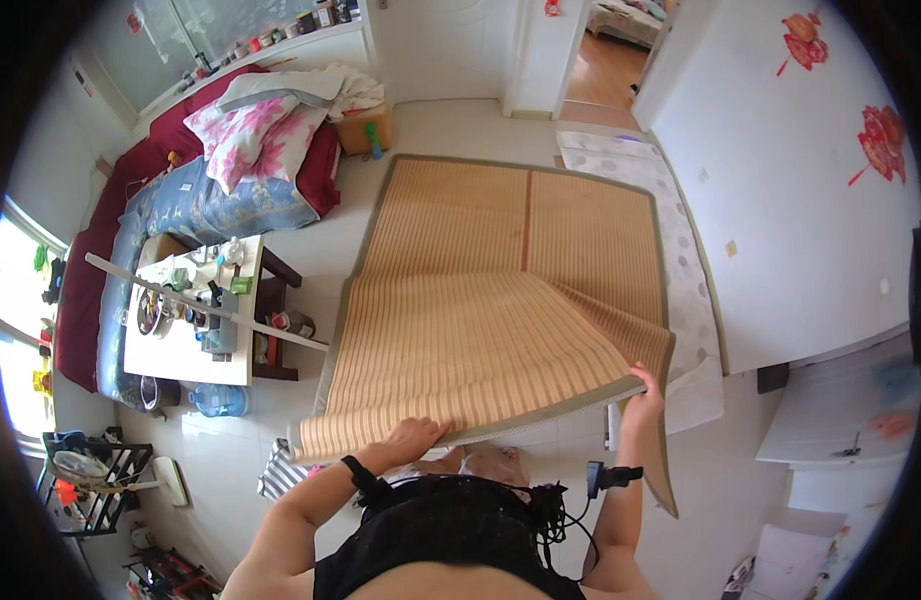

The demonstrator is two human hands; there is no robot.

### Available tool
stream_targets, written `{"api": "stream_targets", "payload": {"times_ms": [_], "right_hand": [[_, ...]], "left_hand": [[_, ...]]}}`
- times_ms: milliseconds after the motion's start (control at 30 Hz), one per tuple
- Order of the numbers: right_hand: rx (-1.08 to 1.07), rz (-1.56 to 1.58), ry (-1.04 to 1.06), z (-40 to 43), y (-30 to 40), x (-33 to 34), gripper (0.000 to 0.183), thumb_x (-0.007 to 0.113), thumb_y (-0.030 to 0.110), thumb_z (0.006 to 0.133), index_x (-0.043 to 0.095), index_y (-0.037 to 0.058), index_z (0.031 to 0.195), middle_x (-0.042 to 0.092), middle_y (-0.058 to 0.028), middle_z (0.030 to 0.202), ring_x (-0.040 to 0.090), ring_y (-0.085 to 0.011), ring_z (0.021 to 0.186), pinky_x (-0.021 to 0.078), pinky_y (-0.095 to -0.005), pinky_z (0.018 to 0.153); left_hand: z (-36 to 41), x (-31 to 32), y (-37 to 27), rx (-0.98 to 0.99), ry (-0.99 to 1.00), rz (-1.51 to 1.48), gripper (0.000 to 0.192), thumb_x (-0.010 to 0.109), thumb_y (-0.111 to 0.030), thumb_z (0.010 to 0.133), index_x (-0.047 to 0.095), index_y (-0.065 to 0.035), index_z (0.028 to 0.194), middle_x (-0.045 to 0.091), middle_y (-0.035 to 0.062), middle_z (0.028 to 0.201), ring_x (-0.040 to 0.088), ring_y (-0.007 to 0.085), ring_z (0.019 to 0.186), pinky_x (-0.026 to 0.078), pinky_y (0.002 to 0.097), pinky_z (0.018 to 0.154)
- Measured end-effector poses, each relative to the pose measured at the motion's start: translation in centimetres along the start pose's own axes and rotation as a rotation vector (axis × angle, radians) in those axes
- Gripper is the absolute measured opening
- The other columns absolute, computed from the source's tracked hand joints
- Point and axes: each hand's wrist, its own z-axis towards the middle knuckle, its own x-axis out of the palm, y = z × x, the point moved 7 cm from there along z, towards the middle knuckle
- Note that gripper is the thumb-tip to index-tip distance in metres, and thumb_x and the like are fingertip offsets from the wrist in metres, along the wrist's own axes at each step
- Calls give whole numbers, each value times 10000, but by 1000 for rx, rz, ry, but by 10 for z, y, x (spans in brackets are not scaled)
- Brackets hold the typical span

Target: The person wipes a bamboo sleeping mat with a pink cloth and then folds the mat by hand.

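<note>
A large striped bamboo sleeping mat point(445, 315) with a grey-green cloth border spreads out in front of me. Its far half lies on the tiled floor, and the near edge is lifted towards my body. My left hand point(415, 439) grips that near edge left of centre, the fingers curled over the border. Farther right, my right hand point(644, 397) pinches the edge where the brown centre seam meets it. A fold runs from there to the mat's middle, and the right-hand corner hangs down past my right forearm.
On the left, a low white table point(235, 367) carries small items, with a long white strip point(205, 306) across it. A water bottle point(218, 400) stands near the table. Cushions point(250, 139) pile on the sofa point(235, 202). A dotted pale sheet point(685, 277) lies along the right wall.
</note>
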Motion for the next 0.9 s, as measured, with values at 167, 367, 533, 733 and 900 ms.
{"api": "stream_targets", "payload": {"times_ms": [167,367,533,733,900], "right_hand": [[-96,-78,77,-46,-21,6,391,425,-168,675,646,74,887,658,-82,1069,621,-240,1013,483,-321,851],[-93,3,299,-121,-3,19,402,438,-184,634,626,45,907,618,-111,1138,600,-279,1029,484,-350,860],[-56,75,442,-157,-7,23,424,475,-158,655,593,65,995,604,-89,1163,593,-288,1021,496,-354,830],[-58,22,458,-174,-36,21,427,528,-135,667,554,90,1029,603,-43,1146,599,-291,956,503,-359,771],[-102,43,349,-179,-30,9,352,562,-114,647,535,92,932,616,-38,1021,612,-296,806,489,-391,640]], "left_hand": [[-12,49,-13,-9,534,-56,497,562,-210,827,402,-101,1285,616,138,881,605,320,895,498,416,687],[26,127,8,-54,716,-341,308,516,-159,816,584,-36,1090,627,217,959,617,336,847,471,442,756],[135,52,-22,-601,41,-1183,488,456,-397,921,499,5,1195,609,163,994,627,279,894,557,406,592],[205,42,-73,-751,440,-864,822,420,-661,823,467,42,1248,565,254,1020,639,290,897,561,357,562],[231,57,-102,-545,699,-599,771,466,-704,775,638,28,946,603,199,848,595,235,610,445,354,510]]}}
